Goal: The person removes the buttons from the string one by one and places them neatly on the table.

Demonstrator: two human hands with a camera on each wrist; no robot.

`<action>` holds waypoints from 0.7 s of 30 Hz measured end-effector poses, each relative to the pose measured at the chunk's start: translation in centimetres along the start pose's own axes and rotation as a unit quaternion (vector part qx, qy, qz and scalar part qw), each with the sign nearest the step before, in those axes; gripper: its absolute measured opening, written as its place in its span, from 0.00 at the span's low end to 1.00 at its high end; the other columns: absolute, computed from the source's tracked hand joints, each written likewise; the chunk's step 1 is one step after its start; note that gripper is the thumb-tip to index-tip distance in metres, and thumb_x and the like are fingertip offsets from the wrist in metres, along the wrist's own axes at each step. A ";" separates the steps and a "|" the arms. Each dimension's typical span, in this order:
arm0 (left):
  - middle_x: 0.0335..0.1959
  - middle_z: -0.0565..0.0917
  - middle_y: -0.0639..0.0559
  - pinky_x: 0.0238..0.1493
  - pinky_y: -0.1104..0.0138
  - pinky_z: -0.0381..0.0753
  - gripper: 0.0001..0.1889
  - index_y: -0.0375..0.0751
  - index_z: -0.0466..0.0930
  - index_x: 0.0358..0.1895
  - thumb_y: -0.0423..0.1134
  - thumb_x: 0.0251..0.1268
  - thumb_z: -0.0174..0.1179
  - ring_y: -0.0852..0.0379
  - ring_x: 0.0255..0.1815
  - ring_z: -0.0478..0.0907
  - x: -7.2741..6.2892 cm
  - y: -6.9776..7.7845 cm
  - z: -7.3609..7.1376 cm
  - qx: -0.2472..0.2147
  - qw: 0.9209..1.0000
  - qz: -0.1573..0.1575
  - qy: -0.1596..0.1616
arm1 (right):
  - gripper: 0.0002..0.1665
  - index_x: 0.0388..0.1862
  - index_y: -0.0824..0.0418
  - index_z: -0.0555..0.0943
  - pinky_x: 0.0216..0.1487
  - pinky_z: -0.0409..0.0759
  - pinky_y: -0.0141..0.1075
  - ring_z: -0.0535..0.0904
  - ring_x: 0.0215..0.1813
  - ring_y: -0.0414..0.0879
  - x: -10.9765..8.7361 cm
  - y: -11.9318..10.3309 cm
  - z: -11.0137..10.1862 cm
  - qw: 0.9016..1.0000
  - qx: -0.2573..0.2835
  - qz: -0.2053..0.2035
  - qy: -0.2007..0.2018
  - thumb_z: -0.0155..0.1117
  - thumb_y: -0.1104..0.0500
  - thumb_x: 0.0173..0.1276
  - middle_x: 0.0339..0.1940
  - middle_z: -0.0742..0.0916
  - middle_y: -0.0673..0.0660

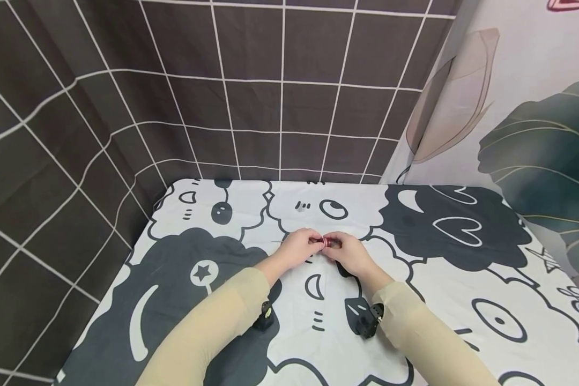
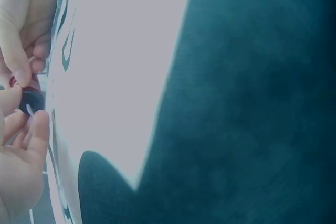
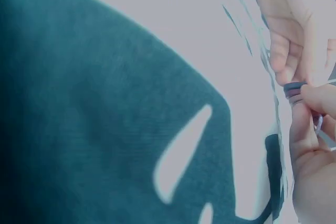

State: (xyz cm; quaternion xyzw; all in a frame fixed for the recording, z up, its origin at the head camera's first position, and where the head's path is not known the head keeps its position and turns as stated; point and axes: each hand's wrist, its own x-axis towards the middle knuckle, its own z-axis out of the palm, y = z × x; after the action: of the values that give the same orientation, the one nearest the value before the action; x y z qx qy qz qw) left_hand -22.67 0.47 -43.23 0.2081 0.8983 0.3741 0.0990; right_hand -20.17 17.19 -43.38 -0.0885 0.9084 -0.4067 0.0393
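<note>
Both hands meet over the patterned cloth, around a small red, roughly cylindrical thing (image 1: 326, 242) with a pale stripe. My left hand (image 1: 299, 248) pinches its left end, and my right hand (image 1: 351, 253) pinches the right end. In the left wrist view a dark rounded end (image 2: 33, 101) shows between the left hand's fingers, with a pale bit sticking out of it. The right wrist view shows a dark disc-like end (image 3: 295, 85) by the left fingertips. Fingers cover most of the thing, so its exact kind cannot be told.
The black-and-white cartoon cloth (image 1: 294, 321) covers the surface below the hands. A dark curtain with a white grid (image 1: 251, 107) hangs behind and at left; a leaf-print curtain (image 1: 526, 64) hangs at right. Small black devices (image 1: 264, 317) sit at the wrists.
</note>
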 end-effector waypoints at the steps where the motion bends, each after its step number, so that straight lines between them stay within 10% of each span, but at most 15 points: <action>1: 0.40 0.81 0.53 0.42 0.69 0.75 0.14 0.40 0.80 0.49 0.43 0.66 0.57 0.60 0.40 0.76 -0.1 0.1 -0.1 -0.011 1.000 -0.002 0.006 | 0.20 0.50 0.65 0.79 0.31 0.73 0.35 0.77 0.26 0.41 -0.1 -0.1 0.0 1.000 0.010 -0.004 0.003 0.66 0.58 0.60 0.25 0.83 0.50; 21: 0.45 0.82 0.44 0.41 0.72 0.79 0.15 0.32 0.77 0.52 0.37 0.66 0.57 0.55 0.44 0.81 -0.4 -0.1 0.0 -0.228 0.973 -0.022 0.021 | 0.24 0.54 0.66 0.77 0.34 0.79 0.32 0.81 0.35 0.44 -0.3 0.2 -0.2 0.993 0.121 -0.015 0.005 0.69 0.61 0.59 0.37 0.85 0.57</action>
State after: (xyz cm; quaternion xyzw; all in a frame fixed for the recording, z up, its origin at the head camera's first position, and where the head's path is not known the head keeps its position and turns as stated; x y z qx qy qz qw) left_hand -22.38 0.19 -43.31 0.1521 0.7958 0.5709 0.1332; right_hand -19.90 17.51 -43.36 -0.0949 0.8512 -0.5147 0.0388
